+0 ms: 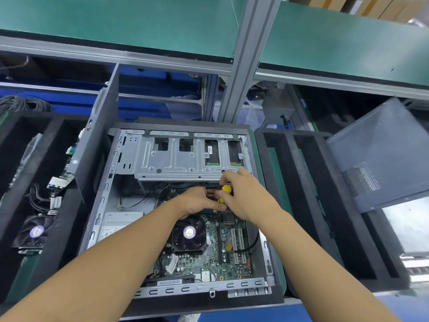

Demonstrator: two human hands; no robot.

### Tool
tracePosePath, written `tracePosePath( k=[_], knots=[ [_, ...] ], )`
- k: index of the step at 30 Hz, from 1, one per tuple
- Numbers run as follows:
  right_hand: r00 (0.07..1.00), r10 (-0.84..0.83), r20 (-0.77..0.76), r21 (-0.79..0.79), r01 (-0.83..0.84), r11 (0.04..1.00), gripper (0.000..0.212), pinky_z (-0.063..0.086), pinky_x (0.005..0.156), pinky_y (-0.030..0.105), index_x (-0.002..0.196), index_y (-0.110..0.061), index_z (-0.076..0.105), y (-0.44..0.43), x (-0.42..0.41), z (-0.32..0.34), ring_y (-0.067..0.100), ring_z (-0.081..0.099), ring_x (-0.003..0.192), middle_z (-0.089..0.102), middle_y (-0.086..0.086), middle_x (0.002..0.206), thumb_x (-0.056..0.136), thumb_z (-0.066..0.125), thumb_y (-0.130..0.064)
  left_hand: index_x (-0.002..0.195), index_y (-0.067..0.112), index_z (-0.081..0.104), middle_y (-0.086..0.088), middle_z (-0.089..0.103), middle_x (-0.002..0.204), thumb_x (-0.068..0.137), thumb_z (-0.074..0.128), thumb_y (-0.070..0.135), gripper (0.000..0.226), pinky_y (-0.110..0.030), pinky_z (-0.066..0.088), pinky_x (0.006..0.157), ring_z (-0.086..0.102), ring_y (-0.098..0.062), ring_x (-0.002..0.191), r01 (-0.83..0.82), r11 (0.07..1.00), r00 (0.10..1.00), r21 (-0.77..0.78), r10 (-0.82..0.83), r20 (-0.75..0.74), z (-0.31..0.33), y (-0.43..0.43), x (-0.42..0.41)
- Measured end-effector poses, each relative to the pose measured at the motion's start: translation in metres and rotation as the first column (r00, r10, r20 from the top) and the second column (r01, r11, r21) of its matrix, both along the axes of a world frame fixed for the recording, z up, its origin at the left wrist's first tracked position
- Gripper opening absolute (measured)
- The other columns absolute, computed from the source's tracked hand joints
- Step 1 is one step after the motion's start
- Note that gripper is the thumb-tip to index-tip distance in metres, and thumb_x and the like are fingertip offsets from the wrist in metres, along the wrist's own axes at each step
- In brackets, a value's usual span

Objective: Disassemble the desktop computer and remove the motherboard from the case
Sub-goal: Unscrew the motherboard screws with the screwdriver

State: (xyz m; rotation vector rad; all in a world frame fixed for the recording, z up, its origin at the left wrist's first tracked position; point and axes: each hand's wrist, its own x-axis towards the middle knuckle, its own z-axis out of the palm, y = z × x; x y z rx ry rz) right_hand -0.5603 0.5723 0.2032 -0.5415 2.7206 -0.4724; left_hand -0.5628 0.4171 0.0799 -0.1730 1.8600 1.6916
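Open computer case [104,205] lying flat on the bench [281,201], motherboard [209,259] seated inside, below the drive cage [176,159]. Right hand [243,194] grips a yellow-handled screwdriver [226,188] above the fan [189,233]. Left hand [199,203] meets it; its grip cannot be told.

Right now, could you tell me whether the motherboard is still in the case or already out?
Still in: the motherboard lies flat inside the open case, with its cooler fan on it.
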Motion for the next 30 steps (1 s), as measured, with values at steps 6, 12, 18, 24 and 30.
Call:
tracePosePath(
  k=[6,12,18,24,30],
  knots=[
    [0.993,-0.022,-0.118,0.123,0.037,0.992,0.030,0.044,0.064,0.032,0.109,-0.014,0.055,-0.005,0.003,-0.002,0.028,0.059,0.085,0.062,0.009,0.102,0.101,0.049,-0.042,0.098,0.007,0.074,0.002,0.073,0.098,0.067,0.088,0.016,0.035,-0.028,0.042,0.101,0.065,-0.008,0.093,0.014,1.000,1.000,0.006,-0.014,0.009,0.000,-0.001,0.000],
    [0.995,0.082,-0.065,0.130,-0.073,0.989,0.026,0.045,0.076,0.029,0.124,-0.018,0.055,-0.001,-0.005,0.001,0.026,0.058,0.099,0.049,0.007,0.121,0.098,0.054,-0.014,0.105,0.017,0.075,0.004,0.075,0.109,0.080,0.078,0.007,0.027,-0.022,0.036,0.105,0.065,-0.008,0.108,-0.041,0.997,0.998,0.065,0.038,0.055,0.000,0.001,0.000],
    [0.998,0.068,-0.019,0.010,-0.068,0.998,0.022,0.037,0.074,0.024,0.120,-0.019,0.056,0.007,-0.002,-0.001,0.024,0.053,0.098,0.043,0.000,0.112,0.099,0.055,-0.023,0.081,0.028,0.077,0.014,0.075,0.088,0.076,0.082,0.015,0.015,-0.018,0.041,0.086,0.066,0.006,0.082,-0.029,1.000,0.999,-0.001,0.029,0.027,0.001,0.001,0.000],
    [0.989,-0.033,-0.146,0.115,0.050,0.992,0.028,0.037,0.063,0.032,0.105,-0.016,0.058,0.000,0.000,-0.004,0.031,0.061,0.090,0.065,0.009,0.101,0.102,0.047,-0.042,0.100,0.009,0.072,-0.006,0.072,0.105,0.074,0.085,0.013,0.030,-0.031,0.042,0.103,0.063,-0.017,0.102,-0.022,0.999,1.000,-0.026,0.022,-0.013,0.000,0.000,0.000],
    [0.993,0.109,-0.039,0.085,-0.105,0.991,0.021,0.043,0.077,0.030,0.120,-0.018,0.058,0.001,-0.003,0.002,0.025,0.055,0.102,0.051,0.007,0.116,0.100,0.050,-0.018,0.099,0.031,0.075,0.007,0.075,0.101,0.078,0.083,0.017,0.027,-0.018,0.039,0.098,0.064,-0.004,0.105,-0.029,0.999,0.999,0.019,0.028,0.045,0.003,0.000,0.000]
  ],
)
